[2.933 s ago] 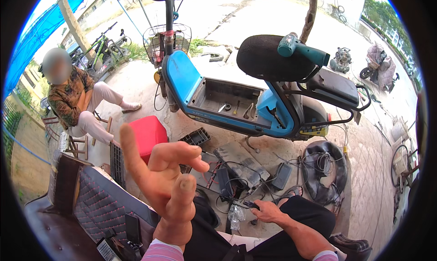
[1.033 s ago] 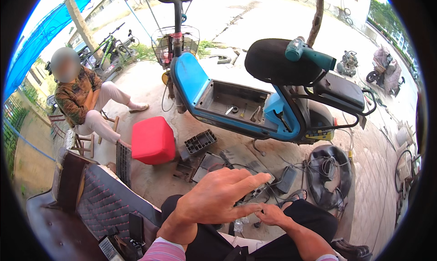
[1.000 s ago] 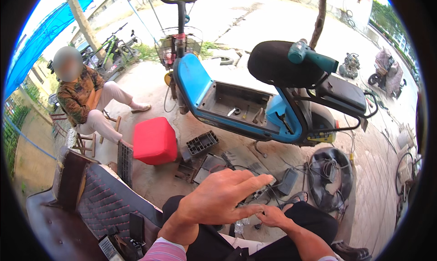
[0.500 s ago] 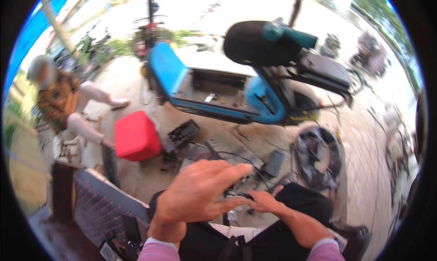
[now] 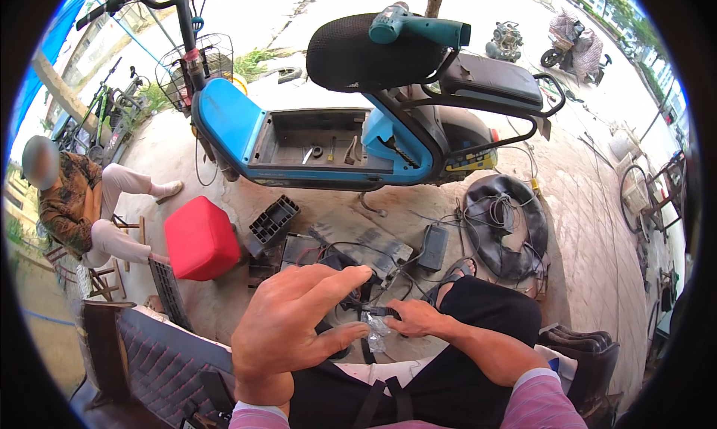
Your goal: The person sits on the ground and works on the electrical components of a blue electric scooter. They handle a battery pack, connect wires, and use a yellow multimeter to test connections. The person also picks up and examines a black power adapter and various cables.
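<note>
My left hand [image 5: 291,321] is raised in the front middle, its thumb and fingers apart, and nothing shows between them. To its right, my right hand [image 5: 418,318] is closed on a small black ribbed piece [image 5: 384,312], whose kind I cannot make out. Just below that piece is a crumpled clear plastic bag [image 5: 376,333]. Beyond both hands, dark cables run over the ground past a black rectangular box [image 5: 433,247]. My left hand covers part of the clutter behind it.
A blue electric scooter [image 5: 321,176] with an open floor compartment stands ahead, a teal power drill [image 5: 422,30] on its seat. A red box-shaped seat [image 5: 200,238], a black slotted case [image 5: 273,224] and a black inner tube [image 5: 506,227] lie nearer. A person [image 5: 82,197] sits at left.
The view has shifted, so the scooter appears further left and sharper. Both hands keep much the same pose, the right still gripping the black piece.
</note>
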`<state>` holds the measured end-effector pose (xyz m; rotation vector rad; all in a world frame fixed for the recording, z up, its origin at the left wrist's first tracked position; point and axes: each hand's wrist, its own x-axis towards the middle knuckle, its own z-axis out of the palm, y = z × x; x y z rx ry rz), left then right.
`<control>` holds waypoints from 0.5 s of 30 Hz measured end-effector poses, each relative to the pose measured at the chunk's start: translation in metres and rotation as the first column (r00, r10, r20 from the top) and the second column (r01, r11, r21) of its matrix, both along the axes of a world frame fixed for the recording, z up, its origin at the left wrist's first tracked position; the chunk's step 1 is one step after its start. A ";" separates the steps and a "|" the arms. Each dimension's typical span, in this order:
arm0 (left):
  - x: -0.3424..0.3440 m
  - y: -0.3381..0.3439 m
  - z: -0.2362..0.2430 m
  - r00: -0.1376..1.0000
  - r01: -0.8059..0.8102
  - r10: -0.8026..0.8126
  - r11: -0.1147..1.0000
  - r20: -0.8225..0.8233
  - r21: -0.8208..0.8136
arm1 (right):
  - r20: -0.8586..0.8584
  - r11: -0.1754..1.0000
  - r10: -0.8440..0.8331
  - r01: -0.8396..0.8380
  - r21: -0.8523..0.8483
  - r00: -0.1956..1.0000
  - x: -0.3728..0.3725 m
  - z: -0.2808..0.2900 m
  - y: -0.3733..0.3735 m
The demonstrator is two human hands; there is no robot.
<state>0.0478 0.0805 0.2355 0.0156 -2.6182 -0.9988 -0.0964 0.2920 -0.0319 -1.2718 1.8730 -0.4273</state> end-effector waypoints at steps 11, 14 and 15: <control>0.002 -0.006 -0.007 0.999 0.009 -0.010 1.000 -0.043 -0.018 | -0.020 1.000 -0.002 0.002 0.020 1.000 -0.002 0.003 0.001; 0.011 -0.004 -0.008 0.958 -0.135 0.191 0.958 -0.213 0.252 | 0.039 1.000 0.002 -0.003 0.021 0.999 0.001 -0.003 -0.002; 0.016 -0.008 -0.012 0.917 -0.168 0.266 0.934 -0.298 0.316 | 0.065 0.999 -0.007 0.005 0.032 0.998 0.003 -0.006 -0.003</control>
